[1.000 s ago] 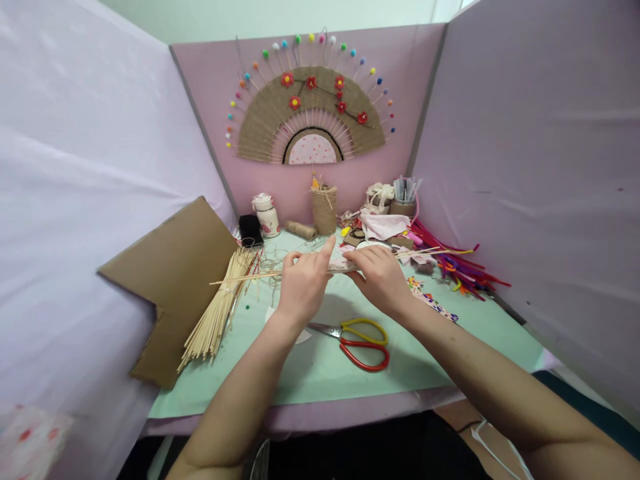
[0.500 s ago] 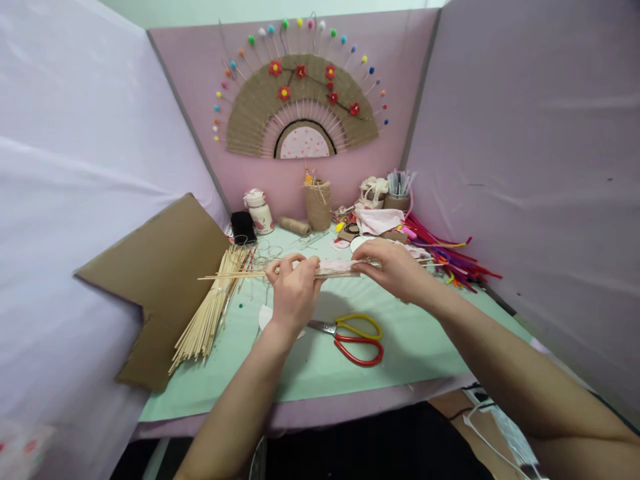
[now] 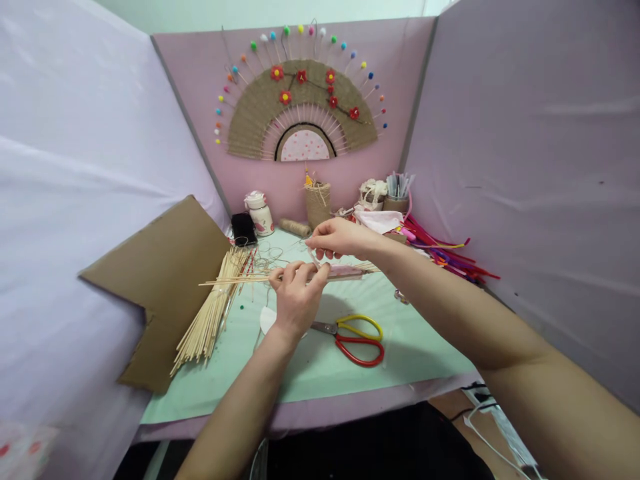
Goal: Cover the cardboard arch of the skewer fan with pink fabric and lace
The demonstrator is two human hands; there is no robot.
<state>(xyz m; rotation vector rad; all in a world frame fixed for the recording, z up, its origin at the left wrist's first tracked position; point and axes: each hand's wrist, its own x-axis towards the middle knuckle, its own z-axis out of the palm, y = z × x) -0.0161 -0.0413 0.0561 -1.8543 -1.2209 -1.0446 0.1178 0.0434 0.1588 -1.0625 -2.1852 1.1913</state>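
My left hand (image 3: 299, 290) is closed around a flat bundle of thin bamboo sticks (image 3: 235, 279), held level above the table. A pale pink strip of fabric (image 3: 345, 270) covers the bundle's right part. Just above my left fingers, my right hand (image 3: 337, 239) pinches a narrow pale piece that rises from the bundle. Whether this piece belongs to the pink fabric, I cannot tell. Below the hands lie scissors (image 3: 350, 333) with one yellow and one red handle, blades pointing left. A white paper piece (image 3: 267, 320) is partly under my left wrist.
Loose bamboo sticks (image 3: 207, 320) and cut cardboard (image 3: 165, 267) are at left. A twine spool (image 3: 318, 203), a white bottle (image 3: 259, 215) and a black item (image 3: 243, 229) stand behind. Coloured pipe cleaners (image 3: 450, 250) lie right. A decorated fan (image 3: 305, 87) hangs on the back wall.
My right hand has moved left and up from the bundle's right part to above my left fingers, now pinching a narrow pale piece. My left hand keeps its hold.
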